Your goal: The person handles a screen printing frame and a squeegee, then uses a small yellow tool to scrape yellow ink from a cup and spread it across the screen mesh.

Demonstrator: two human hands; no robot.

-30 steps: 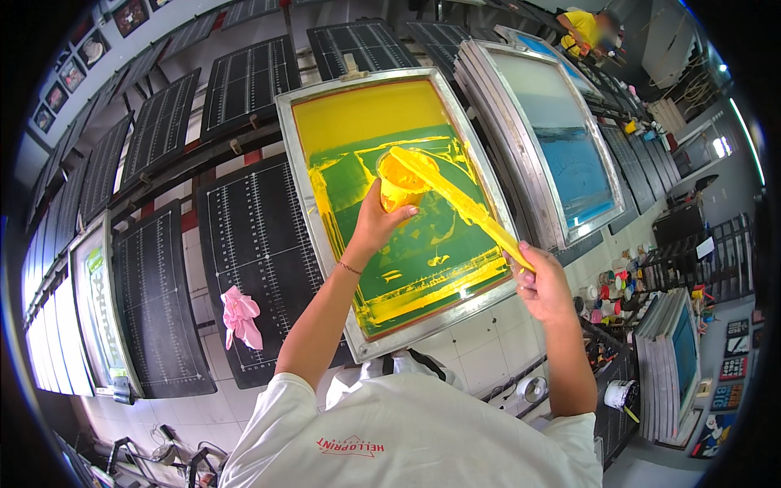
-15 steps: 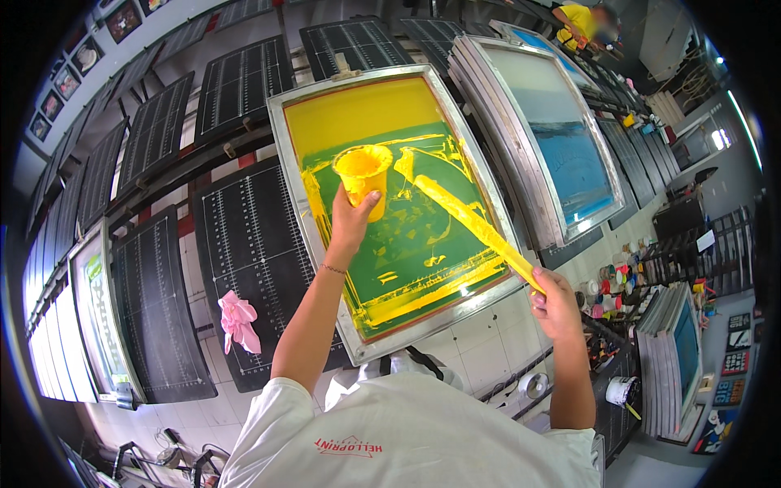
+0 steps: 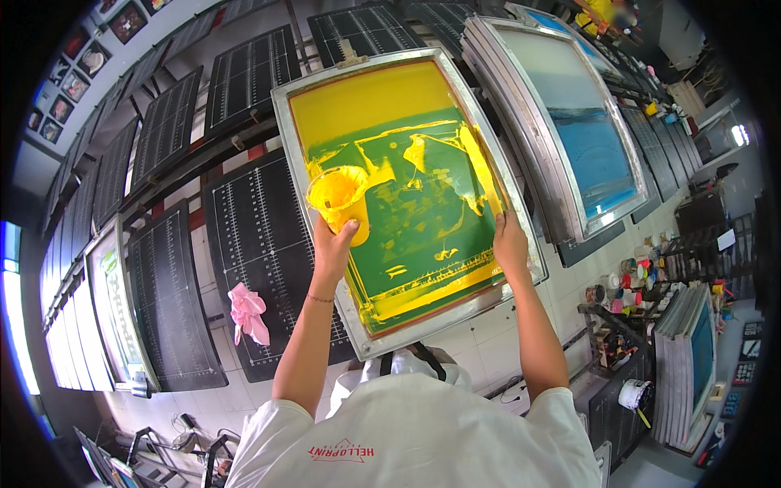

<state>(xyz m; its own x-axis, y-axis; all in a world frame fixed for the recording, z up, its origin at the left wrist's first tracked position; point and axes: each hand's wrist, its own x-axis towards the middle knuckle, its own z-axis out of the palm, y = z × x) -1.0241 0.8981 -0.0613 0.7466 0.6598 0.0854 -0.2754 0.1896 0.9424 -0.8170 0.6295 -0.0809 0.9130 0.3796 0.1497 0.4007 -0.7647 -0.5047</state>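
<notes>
A silver-framed printing screen (image 3: 404, 325) with green and yellow mesh lies in front of me, smeared with yellow ink. My left hand (image 3: 332, 248) is wrapped round an ink-coated yellow cup (image 3: 348, 220), tilted a little over the screen's left side; thick yellow ink shows inside. Along the screen's right side lies a long, flat, ink-covered squeegee (image 3: 480, 167). My right hand (image 3: 511, 242) is closed at its near end, over the right frame edge; the fingertips are partly hidden.
Black ruled boards (image 3: 248, 260) stand in rows left and behind. A pink cloth (image 3: 247, 314) lies on one. Stacked framed screens (image 3: 569, 122) with blue mesh stand to the right. Small ink pots (image 3: 626, 285) and a white bucket (image 3: 634, 395) sit lower right. A person in yellow (image 3: 600, 12) is far off.
The squeegee has gone from slanting across the screen to lying along its right side, my right hand moving forward and left with it. My left hand has brought the cup left and nearer me.
</notes>
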